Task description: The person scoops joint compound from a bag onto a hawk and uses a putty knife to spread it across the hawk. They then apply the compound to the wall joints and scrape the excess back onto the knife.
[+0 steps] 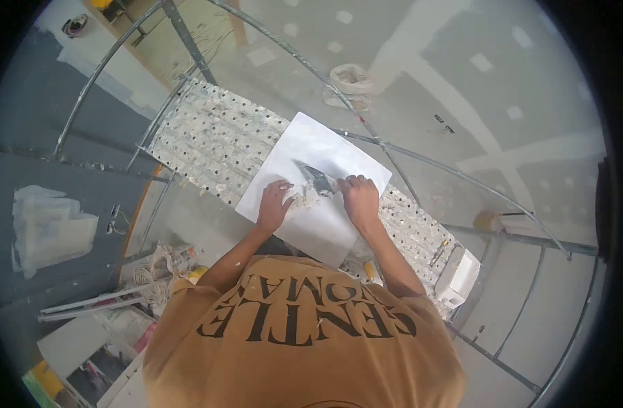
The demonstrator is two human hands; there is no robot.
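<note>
A large white board (270, 194) lies across the perforated scaffold platform in front of me. My right hand (359, 198) is closed round the handle end of a putty knife (316, 179), whose grey blade points up and to the left over the board. Pale lumps of compound (304, 200) sit on the board between my hands. My left hand (275, 203) rests at the board's left part with its fingers curved and apart, beside the lumps, and nothing shows in it.
The spattered scaffold platform (213, 129) runs diagonally, with metal rails (284, 46) around it. A white box-like block (459, 275) sits at its right end. A bucket (351, 79) stands on the floor beyond. Cords and debris (158, 275) lie at the lower left.
</note>
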